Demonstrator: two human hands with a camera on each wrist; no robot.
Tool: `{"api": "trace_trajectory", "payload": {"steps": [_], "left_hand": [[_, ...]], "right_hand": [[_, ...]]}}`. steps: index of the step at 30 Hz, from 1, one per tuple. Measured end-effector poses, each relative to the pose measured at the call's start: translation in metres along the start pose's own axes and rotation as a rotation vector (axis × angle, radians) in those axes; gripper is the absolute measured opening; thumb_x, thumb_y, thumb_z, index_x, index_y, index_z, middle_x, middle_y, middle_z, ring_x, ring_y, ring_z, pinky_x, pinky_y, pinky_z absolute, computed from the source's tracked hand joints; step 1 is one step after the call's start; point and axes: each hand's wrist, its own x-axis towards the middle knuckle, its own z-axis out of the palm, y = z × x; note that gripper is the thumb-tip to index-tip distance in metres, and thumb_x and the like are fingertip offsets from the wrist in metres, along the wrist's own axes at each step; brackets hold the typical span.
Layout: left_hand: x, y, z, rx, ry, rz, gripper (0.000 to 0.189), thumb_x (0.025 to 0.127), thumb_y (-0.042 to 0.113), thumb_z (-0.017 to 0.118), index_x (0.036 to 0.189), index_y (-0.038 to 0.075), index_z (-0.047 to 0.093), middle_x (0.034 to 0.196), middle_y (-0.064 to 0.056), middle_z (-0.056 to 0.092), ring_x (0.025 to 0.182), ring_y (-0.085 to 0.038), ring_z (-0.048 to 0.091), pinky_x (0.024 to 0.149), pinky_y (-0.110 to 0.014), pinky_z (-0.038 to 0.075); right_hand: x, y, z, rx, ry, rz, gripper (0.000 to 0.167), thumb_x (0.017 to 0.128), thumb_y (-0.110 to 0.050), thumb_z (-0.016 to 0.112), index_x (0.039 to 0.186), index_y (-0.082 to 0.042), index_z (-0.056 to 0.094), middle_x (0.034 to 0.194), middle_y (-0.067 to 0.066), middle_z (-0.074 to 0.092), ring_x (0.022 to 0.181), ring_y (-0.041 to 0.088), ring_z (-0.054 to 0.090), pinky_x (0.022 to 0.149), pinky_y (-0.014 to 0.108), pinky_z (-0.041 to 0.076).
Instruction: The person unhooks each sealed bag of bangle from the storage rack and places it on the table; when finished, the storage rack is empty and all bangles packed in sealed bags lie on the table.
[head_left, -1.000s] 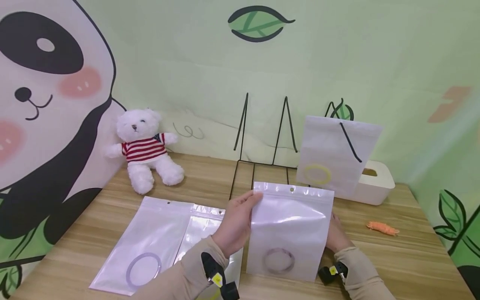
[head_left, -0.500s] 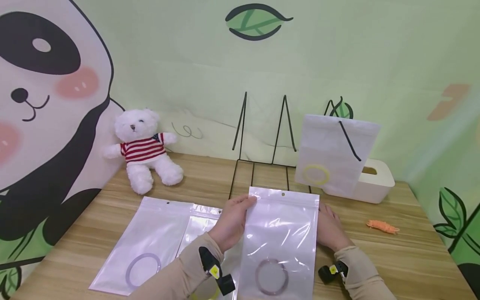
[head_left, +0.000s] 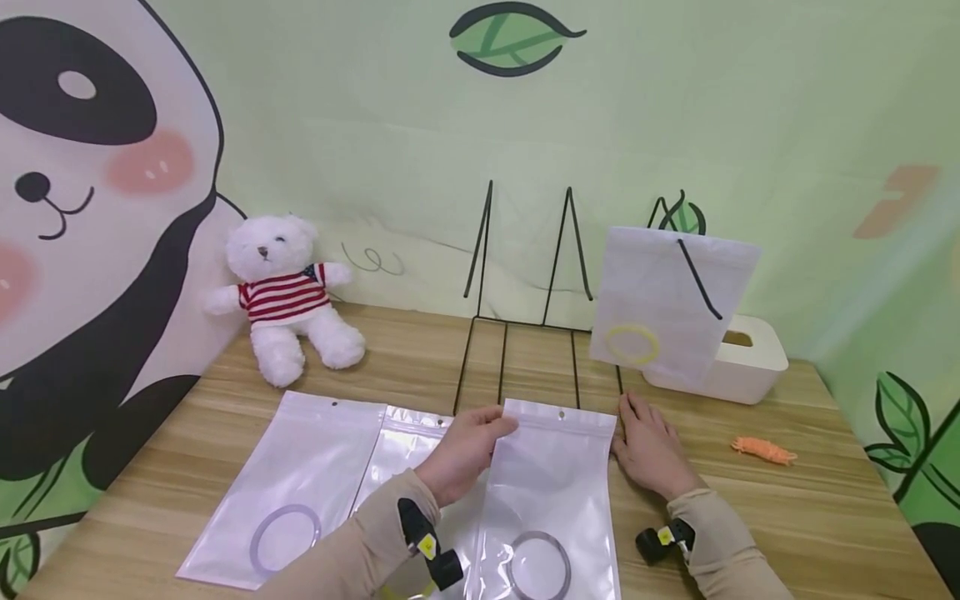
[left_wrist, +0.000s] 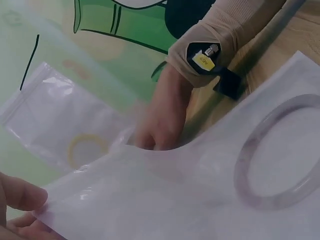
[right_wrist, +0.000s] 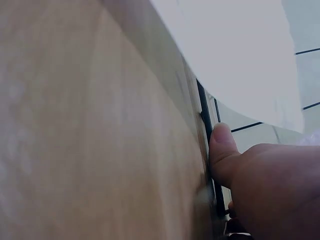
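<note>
Left hand (head_left: 461, 450) in a pinch-grip on a white bag (head_left: 555, 483), right hand (head_left: 651, 442) at black rack (head_left: 544, 324), hold unclear.

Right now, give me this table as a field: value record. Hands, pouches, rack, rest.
left hand: pinches white pouch near its top left corner
contents: purplish-grey ring
right hand: touches black wire rack near its base; grip unclear
hung: second pouch, yellow ring, on a rack prong
table: two flat pouches left of the held one; orange bundle and tissue box at right
back left: white teddy, striped shirt
</note>
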Motion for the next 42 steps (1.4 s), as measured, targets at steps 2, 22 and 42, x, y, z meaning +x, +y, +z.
{"api": "trace_trajectory", "payload": {"steps": [2, 22, 42], "left_hand": [[0.002, -0.002, -0.001, -0.002, -0.005, -0.001, 0.035, 0.099, 0.013, 0.050, 0.126, -0.008, 0.056, 0.105, -0.013, 0.065, 0.089, -0.017, 0.063, 0.082, -0.033, 0.054], [0.001, -0.006, 0.004, 0.535, 0.071, 0.180, 0.047, 0.093, 0.012, 0.057, 0.136, -0.004, 0.048, 0.137, -0.028, 0.048, 0.128, -0.042, 0.045, 0.105, -0.053, 0.039], [0.000, -0.014, -0.004, 0.884, -0.017, 0.305, 0.050, 0.094, 0.013, 0.057, 0.134, -0.015, 0.046, 0.143, -0.031, 0.036, 0.134, -0.045, 0.032, 0.110, -0.054, 0.031]], "right_hand": [[0.000, 0.001, 0.001, 0.001, -0.008, 0.004, 0.060, 0.096, -0.018, 0.054, 0.144, 0.013, 0.033, 0.149, 0.032, 0.029, 0.134, 0.050, 0.029, 0.103, 0.068, 0.027], [0.001, 0.002, 0.001, 0.010, 0.009, -0.011, 0.068, 0.098, -0.030, 0.057, 0.143, 0.014, 0.032, 0.148, 0.034, 0.030, 0.133, 0.053, 0.029, 0.103, 0.069, 0.025], [-0.001, 0.001, 0.000, 0.042, 0.011, -0.019, 0.075, 0.098, -0.041, 0.054, 0.144, 0.013, 0.032, 0.149, 0.033, 0.029, 0.134, 0.051, 0.027, 0.104, 0.069, 0.024]]}}
